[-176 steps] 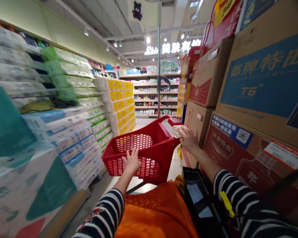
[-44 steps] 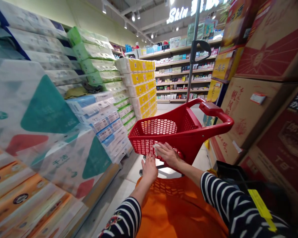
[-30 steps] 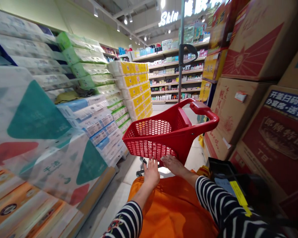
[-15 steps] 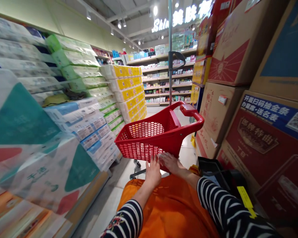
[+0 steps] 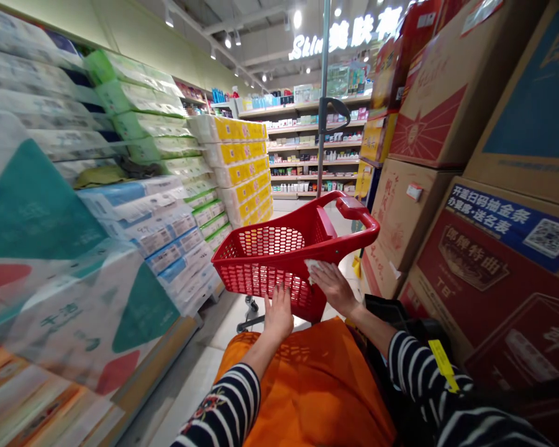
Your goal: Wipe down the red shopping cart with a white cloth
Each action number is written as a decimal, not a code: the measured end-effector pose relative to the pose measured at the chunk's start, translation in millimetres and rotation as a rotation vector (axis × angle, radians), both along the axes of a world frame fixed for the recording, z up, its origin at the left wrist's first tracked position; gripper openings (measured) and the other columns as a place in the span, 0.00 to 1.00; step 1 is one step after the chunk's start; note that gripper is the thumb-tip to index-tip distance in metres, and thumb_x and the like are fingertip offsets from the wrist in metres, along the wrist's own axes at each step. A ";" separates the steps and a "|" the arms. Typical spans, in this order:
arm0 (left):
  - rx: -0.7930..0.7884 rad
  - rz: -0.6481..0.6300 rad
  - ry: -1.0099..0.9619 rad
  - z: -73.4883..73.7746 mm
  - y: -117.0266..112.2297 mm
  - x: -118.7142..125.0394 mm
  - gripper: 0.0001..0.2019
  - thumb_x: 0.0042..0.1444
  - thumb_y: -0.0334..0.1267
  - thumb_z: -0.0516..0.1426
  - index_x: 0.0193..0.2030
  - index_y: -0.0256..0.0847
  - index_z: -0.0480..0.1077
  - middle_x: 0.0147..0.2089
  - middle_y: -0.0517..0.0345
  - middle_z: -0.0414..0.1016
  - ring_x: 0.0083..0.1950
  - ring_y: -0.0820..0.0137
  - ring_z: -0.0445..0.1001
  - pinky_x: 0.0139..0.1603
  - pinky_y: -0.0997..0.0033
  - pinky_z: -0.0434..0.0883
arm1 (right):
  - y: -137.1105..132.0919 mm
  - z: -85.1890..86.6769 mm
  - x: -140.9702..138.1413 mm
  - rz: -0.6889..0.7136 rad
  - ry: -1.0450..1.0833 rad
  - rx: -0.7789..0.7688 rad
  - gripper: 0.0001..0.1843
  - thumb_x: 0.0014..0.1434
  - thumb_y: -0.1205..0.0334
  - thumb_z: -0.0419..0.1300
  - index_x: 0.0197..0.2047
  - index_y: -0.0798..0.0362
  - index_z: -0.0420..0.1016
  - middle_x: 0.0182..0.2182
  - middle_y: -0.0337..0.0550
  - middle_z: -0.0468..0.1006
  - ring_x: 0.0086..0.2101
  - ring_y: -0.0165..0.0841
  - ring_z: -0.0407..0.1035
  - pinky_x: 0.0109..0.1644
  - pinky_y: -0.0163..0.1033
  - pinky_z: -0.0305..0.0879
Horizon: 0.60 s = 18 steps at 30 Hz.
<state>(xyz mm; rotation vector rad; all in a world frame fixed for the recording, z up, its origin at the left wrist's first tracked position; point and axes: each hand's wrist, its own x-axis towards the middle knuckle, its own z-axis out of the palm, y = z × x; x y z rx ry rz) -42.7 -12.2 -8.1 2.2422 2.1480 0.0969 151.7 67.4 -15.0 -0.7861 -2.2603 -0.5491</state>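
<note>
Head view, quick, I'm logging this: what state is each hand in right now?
Left hand: open, fingers spread against the red plastic mesh shopping basket.
Right hand: holding a white cloth against the basket.

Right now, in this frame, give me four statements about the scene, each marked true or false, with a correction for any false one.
The right hand presses a white wipe against the rim of the red shopping cart. True.

The left hand grips the cart's handle. False: it lies flat against the basket's mesh side.

Yellow-labelled tissue packs are stacked to the right of the cart. False: they stand to its left; cardboard cartons stand on the right.

The left sleeve and right sleeve are dark with white stripes. True.
</note>
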 end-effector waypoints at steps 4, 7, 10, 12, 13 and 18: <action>-0.011 -0.001 -0.016 -9.5 -3.0 -6.6 0.34 0.48 0.30 0.47 0.65 0.31 0.47 0.69 0.47 0.41 0.68 0.60 0.41 0.65 0.48 0.43 | -14.2 -62.8 -13.8 0.078 -0.098 0.005 0.20 0.64 0.71 0.42 0.53 0.50 0.68 0.51 0.42 0.71 0.56 0.33 0.59 0.63 0.48 0.49; 0.002 0.014 -0.019 -11.5 -1.8 -14.3 0.33 0.49 0.30 0.46 0.65 0.31 0.48 0.68 0.46 0.42 0.68 0.59 0.43 0.64 0.48 0.44 | -14.7 -53.9 -29.3 0.123 -0.073 0.012 0.18 0.64 0.70 0.43 0.50 0.52 0.71 0.49 0.43 0.73 0.57 0.33 0.57 0.63 0.47 0.49; 0.019 0.052 -0.012 -9.7 1.8 -23.5 0.32 0.50 0.31 0.46 0.65 0.32 0.48 0.68 0.46 0.43 0.68 0.59 0.42 0.64 0.50 0.44 | -2.9 -5.7 -51.8 0.101 0.001 -0.005 0.19 0.64 0.70 0.44 0.54 0.53 0.67 0.55 0.44 0.67 0.60 0.35 0.49 0.64 0.50 0.46; 0.029 0.073 -0.002 -9.3 4.3 -30.1 0.32 0.51 0.31 0.47 0.65 0.33 0.47 0.68 0.45 0.43 0.68 0.59 0.41 0.64 0.50 0.44 | 8.8 23.7 -67.7 0.071 0.060 0.015 0.20 0.64 0.71 0.44 0.56 0.52 0.65 0.56 0.45 0.65 0.61 0.35 0.46 0.64 0.51 0.43; 0.036 0.082 0.002 -9.8 5.1 -33.2 0.32 0.51 0.32 0.47 0.65 0.33 0.47 0.68 0.45 0.42 0.68 0.59 0.41 0.64 0.50 0.44 | 14.1 32.1 -74.7 0.069 0.070 0.029 0.20 0.64 0.71 0.44 0.57 0.52 0.64 0.56 0.44 0.65 0.61 0.35 0.46 0.64 0.52 0.42; 0.035 0.119 0.005 -18.4 2.8 -46.9 0.32 0.51 0.31 0.46 0.65 0.33 0.47 0.69 0.46 0.42 0.68 0.60 0.40 0.64 0.49 0.45 | 19.9 -4.8 -89.6 0.158 -0.090 0.005 0.19 0.62 0.73 0.46 0.55 0.54 0.66 0.56 0.45 0.65 0.60 0.35 0.50 0.63 0.51 0.48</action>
